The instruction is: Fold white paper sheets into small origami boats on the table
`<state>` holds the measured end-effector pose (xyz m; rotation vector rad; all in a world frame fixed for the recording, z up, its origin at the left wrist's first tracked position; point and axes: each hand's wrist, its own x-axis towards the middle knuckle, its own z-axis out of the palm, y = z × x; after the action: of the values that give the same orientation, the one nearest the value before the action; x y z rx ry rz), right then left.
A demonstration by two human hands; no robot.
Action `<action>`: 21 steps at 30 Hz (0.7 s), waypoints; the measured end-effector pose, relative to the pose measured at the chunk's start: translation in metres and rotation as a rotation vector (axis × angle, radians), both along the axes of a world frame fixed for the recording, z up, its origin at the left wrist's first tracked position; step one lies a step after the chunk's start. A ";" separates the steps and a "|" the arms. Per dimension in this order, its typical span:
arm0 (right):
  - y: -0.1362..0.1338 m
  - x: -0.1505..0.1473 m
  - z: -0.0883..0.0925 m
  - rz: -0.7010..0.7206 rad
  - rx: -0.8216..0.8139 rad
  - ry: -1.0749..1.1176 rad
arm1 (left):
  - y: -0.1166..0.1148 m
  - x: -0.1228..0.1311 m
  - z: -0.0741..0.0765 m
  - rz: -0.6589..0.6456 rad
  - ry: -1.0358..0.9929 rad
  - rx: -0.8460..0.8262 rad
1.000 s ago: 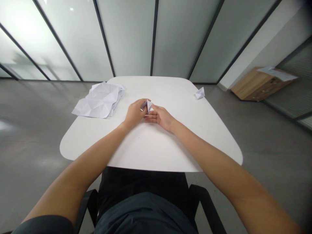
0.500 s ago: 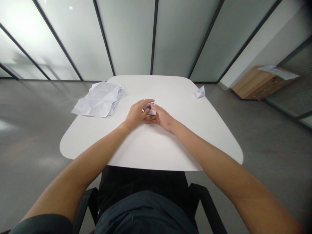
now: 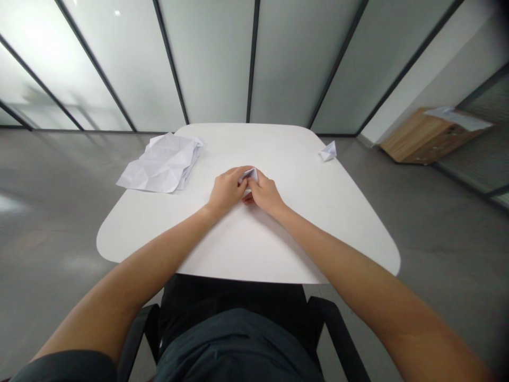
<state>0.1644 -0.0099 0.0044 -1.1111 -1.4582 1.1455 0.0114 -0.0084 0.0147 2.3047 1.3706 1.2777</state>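
A small piece of folded white paper (image 3: 252,174) is held between my two hands over the middle of the white table (image 3: 254,249). My left hand (image 3: 227,188) grips its left side, with the thumb tip close to the other thumb. On the right side my right hand (image 3: 267,192) pinches it, its lower fingers curled underneath. Only the upper part of the folded paper shows; the rest is hidden by my fingers.
Creased white paper sheets (image 3: 159,164) lie stacked at the table's far left. Near the far right edge sits a folded paper piece (image 3: 328,152). A wooden cabinet (image 3: 417,137) stands on the floor to the right, and frosted glass panels (image 3: 210,58) rise behind the table.
My hands have come closer together around the folded paper. The right hand has turned so its fingers wrap further under, and more of the paper's pointed top shows.
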 end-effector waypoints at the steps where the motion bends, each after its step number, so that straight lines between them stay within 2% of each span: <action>1: 0.000 0.001 -0.001 -0.006 0.024 -0.017 | 0.000 0.000 0.000 -0.005 0.004 -0.005; 10: 0.002 0.008 -0.003 -0.028 0.028 -0.007 | 0.000 0.003 0.000 -0.069 -0.016 -0.114; 12: 0.005 0.010 -0.004 -0.029 0.020 -0.030 | 0.003 0.001 0.000 -0.090 -0.111 -0.194; 17: 0.009 0.015 0.001 0.036 -0.077 0.096 | 0.020 -0.007 -0.009 -0.217 -0.557 -0.481; 21: 0.006 0.017 0.012 0.127 -0.205 0.207 | 0.030 -0.013 -0.017 -0.227 -0.710 -0.566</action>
<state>0.1814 -0.0036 0.0165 -1.0135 -1.2865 1.4805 -0.0014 0.0215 -0.0021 1.3844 1.0032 1.2435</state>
